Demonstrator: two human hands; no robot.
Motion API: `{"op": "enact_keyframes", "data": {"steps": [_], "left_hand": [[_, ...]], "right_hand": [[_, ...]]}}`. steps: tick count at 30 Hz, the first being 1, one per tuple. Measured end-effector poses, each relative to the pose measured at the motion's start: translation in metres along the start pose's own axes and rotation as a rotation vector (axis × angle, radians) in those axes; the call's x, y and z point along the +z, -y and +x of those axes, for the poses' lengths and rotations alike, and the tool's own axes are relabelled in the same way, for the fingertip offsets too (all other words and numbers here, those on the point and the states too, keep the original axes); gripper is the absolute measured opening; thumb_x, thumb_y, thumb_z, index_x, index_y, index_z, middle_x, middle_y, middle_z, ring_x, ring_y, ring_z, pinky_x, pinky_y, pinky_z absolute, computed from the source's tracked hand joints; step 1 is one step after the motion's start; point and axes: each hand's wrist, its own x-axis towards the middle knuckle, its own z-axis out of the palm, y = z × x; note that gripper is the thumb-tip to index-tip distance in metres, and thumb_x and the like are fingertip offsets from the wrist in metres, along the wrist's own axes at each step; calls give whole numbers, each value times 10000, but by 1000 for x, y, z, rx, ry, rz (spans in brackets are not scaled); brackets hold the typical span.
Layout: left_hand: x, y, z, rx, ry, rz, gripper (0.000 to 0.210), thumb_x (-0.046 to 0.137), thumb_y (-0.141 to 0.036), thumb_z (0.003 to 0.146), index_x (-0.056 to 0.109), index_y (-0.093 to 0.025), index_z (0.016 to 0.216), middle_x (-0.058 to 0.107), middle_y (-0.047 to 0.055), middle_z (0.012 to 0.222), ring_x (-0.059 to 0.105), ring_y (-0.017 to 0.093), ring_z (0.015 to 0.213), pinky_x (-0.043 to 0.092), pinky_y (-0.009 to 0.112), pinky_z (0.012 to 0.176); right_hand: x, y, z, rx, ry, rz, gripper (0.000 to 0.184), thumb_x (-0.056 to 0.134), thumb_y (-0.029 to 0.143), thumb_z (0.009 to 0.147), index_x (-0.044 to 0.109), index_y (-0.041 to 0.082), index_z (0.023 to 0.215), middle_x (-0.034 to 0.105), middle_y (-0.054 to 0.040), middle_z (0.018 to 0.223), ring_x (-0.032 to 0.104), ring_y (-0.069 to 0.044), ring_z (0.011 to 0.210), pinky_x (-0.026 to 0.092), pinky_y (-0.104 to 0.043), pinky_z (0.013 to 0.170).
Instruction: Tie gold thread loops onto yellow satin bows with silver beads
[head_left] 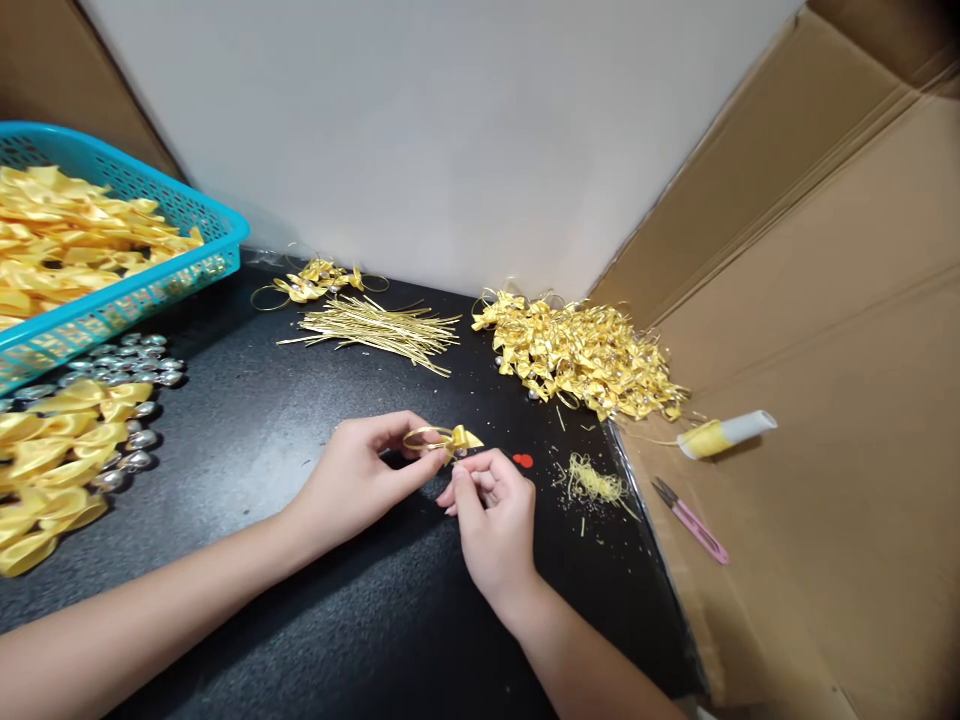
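Between the thumb and fingers of my left hand [379,460] is a yellow ribbon bow [466,438] with a looped gold cord [420,437]. The loop stands out over the fingers, and the bow's pointed end faces right. Just below the bow, my right hand [495,510] is pinched closed, its fingertips meeting at the bow's underside. A small silvery bit shows there, but what exactly the right fingertips grip is too small to make out. Both hands are low over the black tabletop [337,620].
A blue basket [225,225] of yellow bows stands left, with loose bows [60,440] and silver beads [139,440] before it. Gold cords [382,330] lie behind my hands, finished-looking bows [585,350] back right. Thread scraps [596,480], pink snips [694,525] and a thread spool [727,433] lie right.
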Motion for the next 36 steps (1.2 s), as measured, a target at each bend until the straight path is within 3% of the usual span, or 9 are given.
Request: {"op": "enact_keyframes", "data": {"steps": [6, 15, 24, 36], "left_hand": [[-2, 0, 2, 93, 18, 113, 191, 646, -363, 798, 678, -185, 735, 691, 14, 700, 617, 160, 657, 464, 232, 617], [-1, 3, 3, 20, 68, -26, 211, 636, -380, 816, 685, -182, 759, 711, 15, 713, 616, 160, 668, 470, 223, 616], [-3, -6, 4, -49, 75, -120, 211, 671, -369, 768, 684, -175, 686, 641, -6, 613, 511, 125, 572, 388, 213, 529], [-7, -6, 9, -215, 144, -390, 114, 713, -290, 713, 719, -177, 713, 625, -33, 610, 488, 99, 588, 388, 203, 576]], "right_hand": [[-1, 1, 0, 27, 10, 11, 139, 560, 265, 850, 538, 194, 732, 654, 1, 547, 639, -145, 499, 494, -234, 507], [-3, 4, 4, 61, 10, 63, 164, 580, 291, 803, 529, 194, 682, 566, 34, 484, 531, -106, 437, 418, -206, 456], [-6, 4, 6, 66, 44, 138, 154, 596, 275, 789, 533, 188, 678, 513, 53, 481, 468, -90, 437, 370, -209, 457], [-7, 3, 8, 109, 60, 226, 151, 616, 282, 779, 537, 184, 696, 504, 65, 477, 453, -78, 434, 366, -199, 456]]}}
